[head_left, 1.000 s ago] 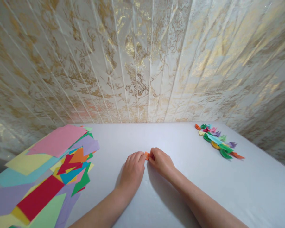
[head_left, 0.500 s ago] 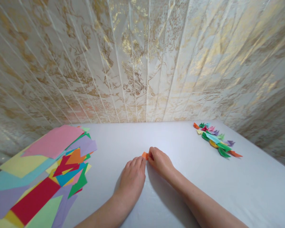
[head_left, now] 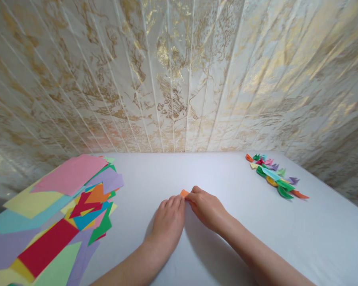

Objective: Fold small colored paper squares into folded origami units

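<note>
A small orange piece of paper (head_left: 184, 193) lies on the white table (head_left: 220, 238), mostly covered by my fingers. My left hand (head_left: 168, 221) rests palm down with its fingertips pressed on the near left part of the paper. My right hand (head_left: 207, 207) is curled, its fingertips pinching the paper's right edge against the table. Only the paper's far corner shows between the two hands.
A loose pile of coloured paper sheets and cut scraps (head_left: 56, 214) covers the table's left side. A row of small folded coloured paper pieces (head_left: 273, 176) lies at the far right. A marbled white and gold wall (head_left: 179, 75) rises directly behind the table.
My left hand has slid slightly nearer and lies flatter. My right fingers have shifted along the orange paper, which shows a little more of its far corner.
</note>
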Demonstrator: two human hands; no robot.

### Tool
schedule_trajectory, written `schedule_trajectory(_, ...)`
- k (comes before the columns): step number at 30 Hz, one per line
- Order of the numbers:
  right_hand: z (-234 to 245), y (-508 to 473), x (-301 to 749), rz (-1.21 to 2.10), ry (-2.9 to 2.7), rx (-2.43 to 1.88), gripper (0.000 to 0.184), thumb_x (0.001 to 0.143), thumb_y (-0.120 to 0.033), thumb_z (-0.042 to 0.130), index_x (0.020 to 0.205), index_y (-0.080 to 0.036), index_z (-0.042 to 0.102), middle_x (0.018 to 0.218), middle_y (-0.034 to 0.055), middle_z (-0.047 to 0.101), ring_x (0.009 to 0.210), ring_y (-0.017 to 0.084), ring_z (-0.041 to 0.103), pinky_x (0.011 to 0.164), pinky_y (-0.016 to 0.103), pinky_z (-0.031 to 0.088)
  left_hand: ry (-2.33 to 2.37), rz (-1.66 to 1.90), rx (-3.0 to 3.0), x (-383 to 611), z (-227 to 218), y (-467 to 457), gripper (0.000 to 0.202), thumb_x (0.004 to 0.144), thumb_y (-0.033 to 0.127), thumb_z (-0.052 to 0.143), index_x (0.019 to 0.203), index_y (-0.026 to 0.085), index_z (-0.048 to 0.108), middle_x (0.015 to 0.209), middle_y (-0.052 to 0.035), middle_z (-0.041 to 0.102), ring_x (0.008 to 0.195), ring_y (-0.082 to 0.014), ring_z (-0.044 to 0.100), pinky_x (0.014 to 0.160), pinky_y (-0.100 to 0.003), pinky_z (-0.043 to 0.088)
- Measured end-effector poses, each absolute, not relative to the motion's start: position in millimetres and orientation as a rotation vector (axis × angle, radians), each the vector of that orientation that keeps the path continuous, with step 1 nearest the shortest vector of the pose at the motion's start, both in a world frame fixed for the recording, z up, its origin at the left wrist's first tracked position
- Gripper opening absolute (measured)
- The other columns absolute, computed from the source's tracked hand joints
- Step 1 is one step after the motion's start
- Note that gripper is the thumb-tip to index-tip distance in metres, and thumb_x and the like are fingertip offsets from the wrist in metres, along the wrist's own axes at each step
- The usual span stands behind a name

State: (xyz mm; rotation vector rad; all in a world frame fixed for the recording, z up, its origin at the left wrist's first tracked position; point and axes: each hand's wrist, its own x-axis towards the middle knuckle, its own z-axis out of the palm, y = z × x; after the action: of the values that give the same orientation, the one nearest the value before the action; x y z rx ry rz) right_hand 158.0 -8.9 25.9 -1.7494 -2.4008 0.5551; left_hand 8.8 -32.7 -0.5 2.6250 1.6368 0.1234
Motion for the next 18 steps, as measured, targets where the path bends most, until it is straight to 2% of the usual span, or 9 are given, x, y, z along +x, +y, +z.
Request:
schedule_trajectory(6,31,-21,151,0.348,-2.573,-1.781,0.029,0.091,-0.010,0.043,0.106,-0.020,0.066,0.106,0.0080,0.061,0.096,0.021,0.061,0.064,0.027,0.044,1.685,-0.009,2.703,7,6,-35,0.044,0.088,0.005,0.043,0.130,0.015,0.052,0.117,-0.0120,0.064,0.111,-0.0252,0.058,0.093,-0.040,0.046)
schedule_trajectory(11,31,-25,147,0.271,-2.620,-1.803,0.027,0.091,-0.010,0.045,0.105,-0.017,0.066,0.111,0.0096,0.062,0.099,0.024,0.061,0.070,0.031,0.050,1.749,-0.072,2.731,5,7,-36,0.035,0.086,0.003,0.044,0.115,0.014,0.060,0.108,-0.0116,0.065,0.101,-0.0251,0.061,0.088,-0.040,0.047)
schedule_trajectory(18,32,-32,133,0.195,-2.627,-1.928,0.033,0.088,-0.002,0.039,0.108,-0.011,0.065,0.113,0.0155,0.061,0.101,0.026,0.059,0.074,0.035,0.053,1.708,0.105,2.573,3,12,-32,0.028,0.088,0.006,0.042,0.105,0.013,0.063,0.105,-0.0121,0.064,0.103,-0.0268,0.060,0.090,-0.043,0.048)
